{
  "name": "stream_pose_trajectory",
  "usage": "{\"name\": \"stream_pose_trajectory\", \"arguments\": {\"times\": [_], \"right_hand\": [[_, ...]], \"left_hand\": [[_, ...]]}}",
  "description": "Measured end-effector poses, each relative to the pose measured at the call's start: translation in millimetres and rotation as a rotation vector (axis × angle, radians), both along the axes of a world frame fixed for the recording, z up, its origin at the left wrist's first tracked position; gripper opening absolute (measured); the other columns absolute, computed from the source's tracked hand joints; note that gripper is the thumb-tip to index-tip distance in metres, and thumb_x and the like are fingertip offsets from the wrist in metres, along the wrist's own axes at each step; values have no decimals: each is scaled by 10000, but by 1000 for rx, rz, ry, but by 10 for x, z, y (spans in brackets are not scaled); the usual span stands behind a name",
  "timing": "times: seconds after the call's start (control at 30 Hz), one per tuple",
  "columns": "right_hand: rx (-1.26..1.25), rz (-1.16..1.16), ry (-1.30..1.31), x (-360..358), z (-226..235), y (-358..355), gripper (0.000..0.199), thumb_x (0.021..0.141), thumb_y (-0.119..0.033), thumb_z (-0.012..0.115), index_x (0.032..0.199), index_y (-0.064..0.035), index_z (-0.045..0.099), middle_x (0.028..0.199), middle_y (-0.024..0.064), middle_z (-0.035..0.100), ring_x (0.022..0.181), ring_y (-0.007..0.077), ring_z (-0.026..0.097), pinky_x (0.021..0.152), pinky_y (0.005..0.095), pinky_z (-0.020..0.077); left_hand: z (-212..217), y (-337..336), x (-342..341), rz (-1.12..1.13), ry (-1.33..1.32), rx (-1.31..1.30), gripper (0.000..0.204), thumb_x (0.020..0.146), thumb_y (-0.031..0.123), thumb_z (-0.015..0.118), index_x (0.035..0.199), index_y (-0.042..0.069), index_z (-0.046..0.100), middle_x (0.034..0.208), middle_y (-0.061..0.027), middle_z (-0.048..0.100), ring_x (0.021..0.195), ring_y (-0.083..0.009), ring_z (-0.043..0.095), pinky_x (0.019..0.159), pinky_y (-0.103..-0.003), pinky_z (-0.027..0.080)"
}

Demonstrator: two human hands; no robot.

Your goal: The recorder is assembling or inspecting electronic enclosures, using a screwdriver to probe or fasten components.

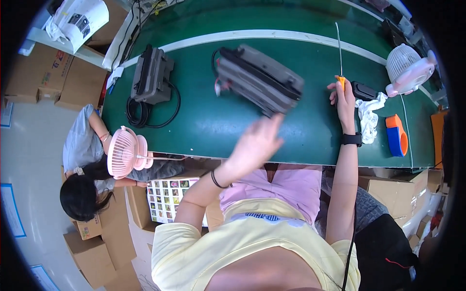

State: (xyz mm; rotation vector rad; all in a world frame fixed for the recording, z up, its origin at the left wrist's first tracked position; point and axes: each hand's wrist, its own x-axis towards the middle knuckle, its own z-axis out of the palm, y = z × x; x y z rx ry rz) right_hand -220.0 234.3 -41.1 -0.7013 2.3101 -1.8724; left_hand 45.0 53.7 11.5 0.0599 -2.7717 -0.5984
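1. The left hand's [256, 140] fingers [273, 122] are spread open and blurred, holding nothing; the fingertips reach the near lower end of the grey case [259, 79], though whether they touch it cannot be told.
2. The right hand's [343, 99] fingers are curled round the orange handle of a screwdriver [340, 58], whose thin shaft points away across the bench.
3. The grey case lies tilted across the middle of the green bench [204, 121], with a dark seam along its length and a cable at its far left end.
4. A 2nd case [151, 73], also grey, sits well apart to the left, with a black cable [148, 114] coiled beside it.
5. Just beside the right hand lie a small black box [364, 90] and a white rag [370, 116].
6. An orange and blue tape dispenser [396, 135] lies near the rag, to its right.
7. A pink fan [409, 69] stands at the far right of the bench; another pink fan [124, 152] is clipped at the near left edge.
8. The right wrist wears a black watch [351, 139].
9. Another person [85, 165] is bent over at the left, among cardboard boxes [53, 72].
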Motion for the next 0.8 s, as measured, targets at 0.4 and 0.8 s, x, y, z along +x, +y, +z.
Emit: {"name": "stream_pose_trajectory", "arguments": {"times": [0.4,0.8], "right_hand": [[-104,149,-80,10,19,-56,344,1071,-264,469,1302,-15,527,1043,56,677,686,48,549,583,187,451],[-211,348,-200,370,-84,-310,721,894,-377,730,1448,-47,408,1241,56,538,1150,159,502,1034,290,384]], "left_hand": [[566,-788,-114,-19,288,-202,776,584,35,821,1305,251,631,1363,-81,545,1249,-347,533,1010,-453,477],[734,-683,-546,445,348,-140,795,711,23,791,1428,179,484,1180,-115,661,990,-346,677,760,-404,579]]}}
